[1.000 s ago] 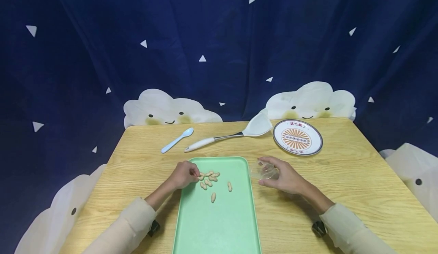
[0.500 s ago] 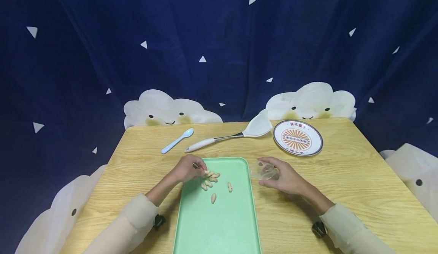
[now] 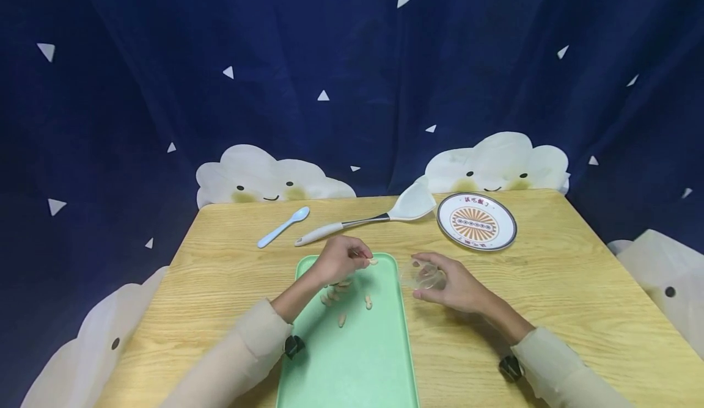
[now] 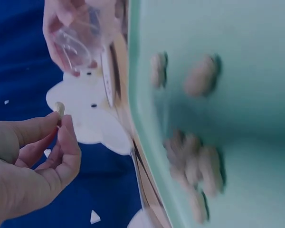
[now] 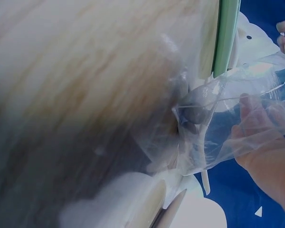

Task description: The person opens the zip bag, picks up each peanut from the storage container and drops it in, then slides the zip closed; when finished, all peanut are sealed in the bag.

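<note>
My left hand [image 3: 342, 260] pinches a peanut [image 3: 373, 262] between thumb and fingertips, over the far end of the green tray [image 3: 357, 365]. In the left wrist view that peanut [image 4: 60, 109] stands out at the fingertips. Several more peanuts [image 3: 368, 302] lie on the tray, some in a small cluster partly hidden by the left hand and forearm. Just right of the tray, my right hand [image 3: 456, 283] holds a clear plastic bag [image 3: 414, 275], thumb and fingers spread around it. The right wrist view shows the bag [image 5: 213, 142] with a dark lump low inside.
A light blue spoon [image 3: 284, 227] and a white spatula [image 3: 412, 203] lie along the back of the wooden table [image 3: 572, 273]. A patterned plate [image 3: 477, 222] sits at the back right. Behind the table hangs a dark blue curtain [image 3: 352, 47].
My left hand has picked a peanut from the cluster and carried it right and up toward the bag. The right hand stays in place with the bag.
</note>
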`<state>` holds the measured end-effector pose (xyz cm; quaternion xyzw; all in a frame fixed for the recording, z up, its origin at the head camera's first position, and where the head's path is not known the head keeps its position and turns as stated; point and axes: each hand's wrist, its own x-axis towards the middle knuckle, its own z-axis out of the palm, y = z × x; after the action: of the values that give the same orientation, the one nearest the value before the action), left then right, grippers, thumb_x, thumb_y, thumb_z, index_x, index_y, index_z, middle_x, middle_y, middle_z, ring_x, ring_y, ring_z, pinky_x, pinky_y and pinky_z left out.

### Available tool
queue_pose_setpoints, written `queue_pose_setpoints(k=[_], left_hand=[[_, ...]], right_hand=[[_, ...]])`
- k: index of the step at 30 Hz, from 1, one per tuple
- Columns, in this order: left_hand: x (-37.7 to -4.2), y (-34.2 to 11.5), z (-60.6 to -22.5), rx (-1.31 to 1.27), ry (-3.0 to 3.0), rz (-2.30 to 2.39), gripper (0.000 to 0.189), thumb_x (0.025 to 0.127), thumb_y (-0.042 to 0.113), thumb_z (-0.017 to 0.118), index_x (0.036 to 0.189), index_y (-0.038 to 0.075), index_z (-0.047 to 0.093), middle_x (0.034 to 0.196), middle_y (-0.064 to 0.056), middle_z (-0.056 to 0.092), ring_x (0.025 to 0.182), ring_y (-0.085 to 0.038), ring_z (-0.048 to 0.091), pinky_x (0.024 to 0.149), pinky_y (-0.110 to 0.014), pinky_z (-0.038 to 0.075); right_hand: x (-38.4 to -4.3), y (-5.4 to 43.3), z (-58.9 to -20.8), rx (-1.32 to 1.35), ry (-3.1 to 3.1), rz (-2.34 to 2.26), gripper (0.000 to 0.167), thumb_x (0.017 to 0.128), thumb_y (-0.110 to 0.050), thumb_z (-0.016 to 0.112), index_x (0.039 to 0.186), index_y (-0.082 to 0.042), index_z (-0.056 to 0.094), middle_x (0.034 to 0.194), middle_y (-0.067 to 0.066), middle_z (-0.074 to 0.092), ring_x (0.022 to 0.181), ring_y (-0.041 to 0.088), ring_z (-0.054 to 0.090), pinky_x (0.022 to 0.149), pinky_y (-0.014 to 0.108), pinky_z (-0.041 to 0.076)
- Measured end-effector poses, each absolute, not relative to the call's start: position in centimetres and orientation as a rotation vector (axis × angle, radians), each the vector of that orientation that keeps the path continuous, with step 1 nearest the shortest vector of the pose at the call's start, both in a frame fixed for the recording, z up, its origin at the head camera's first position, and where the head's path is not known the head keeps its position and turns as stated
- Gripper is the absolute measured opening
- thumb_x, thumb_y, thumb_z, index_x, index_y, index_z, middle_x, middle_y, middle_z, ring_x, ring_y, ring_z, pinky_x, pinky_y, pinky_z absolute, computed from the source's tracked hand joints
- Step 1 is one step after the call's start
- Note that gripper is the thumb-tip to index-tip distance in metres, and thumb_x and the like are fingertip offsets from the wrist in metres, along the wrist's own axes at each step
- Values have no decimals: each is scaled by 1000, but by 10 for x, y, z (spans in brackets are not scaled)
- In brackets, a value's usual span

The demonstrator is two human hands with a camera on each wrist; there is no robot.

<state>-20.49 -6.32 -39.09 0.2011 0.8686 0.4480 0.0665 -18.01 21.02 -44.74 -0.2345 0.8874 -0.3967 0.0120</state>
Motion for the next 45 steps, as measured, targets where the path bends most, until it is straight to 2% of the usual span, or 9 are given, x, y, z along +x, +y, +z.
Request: queue_pose_setpoints(k=[6, 12, 20, 25, 29, 33, 38, 45], left_hand=[[-203, -35, -394, 592, 2544, 1437, 4, 81, 4, 72, 84, 2, 73, 78, -9, 69, 65, -6, 57, 58, -19, 47], [-197, -10, -400, 609, 2492, 1482, 4, 79, 3, 74, 83, 3, 73, 76, -8, 70, 62, -4, 58, 56, -17, 48], [-189, 3, -405, 669, 2474, 1477, 6, 83, 6, 71, 88, 4, 73, 86, -5, 73, 72, -7, 64, 62, -16, 49], [-191, -10, -402, 665, 2495, 1464, 8, 86, 9, 68, 92, 7, 73, 90, -5, 73, 80, -11, 67, 65, -18, 50], [-193, -28, -398, 676, 2519, 1449, 9, 86, 10, 68, 93, 7, 73, 91, -5, 72, 83, -15, 68, 67, -20, 51], [-195, -48, -397, 657, 2556, 1439, 9, 86, 8, 68, 93, 8, 73, 91, -6, 72, 84, -16, 68, 68, -20, 51], [-197, -74, -400, 590, 2621, 1412, 8, 85, 9, 69, 91, 11, 73, 90, -4, 72, 82, -14, 67, 69, -24, 51], [-203, -108, -407, 484, 2622, 1392, 11, 85, 8, 69, 95, 4, 72, 96, -7, 71, 85, -16, 63, 78, -29, 51]], right_hand=[[-180, 209, -447, -740, 2761, -1228, 70, 76, -41, 77, 134, -12, 51, 125, 4, 62, 117, 26, 56, 99, 52, 42], [-180, 208, -446, -724, 2769, -1220, 68, 76, -36, 78, 134, -14, 51, 133, 9, 57, 121, 31, 54, 99, 54, 42], [-179, 209, -448, -724, 2775, -1224, 68, 76, -37, 78, 134, -14, 51, 135, 9, 55, 125, 33, 51, 99, 54, 42], [-179, 210, -448, -722, 2787, -1204, 67, 76, -37, 78, 134, -15, 51, 132, 7, 57, 122, 30, 53, 99, 53, 43], [-179, 210, -448, -747, 2776, -1212, 69, 77, -40, 77, 134, -13, 50, 125, 4, 62, 113, 23, 58, 97, 50, 44], [-180, 211, -448, -761, 2774, -1223, 70, 77, -40, 77, 134, -12, 50, 122, 2, 63, 108, 20, 60, 96, 49, 44], [-179, 211, -448, -767, 2778, -1230, 71, 76, -39, 78, 134, -10, 51, 124, 3, 62, 109, 20, 60, 97, 49, 44], [-179, 211, -447, -767, 2789, -1219, 70, 75, -39, 78, 134, -10, 51, 127, 4, 60, 105, 19, 61, 98, 50, 43]])
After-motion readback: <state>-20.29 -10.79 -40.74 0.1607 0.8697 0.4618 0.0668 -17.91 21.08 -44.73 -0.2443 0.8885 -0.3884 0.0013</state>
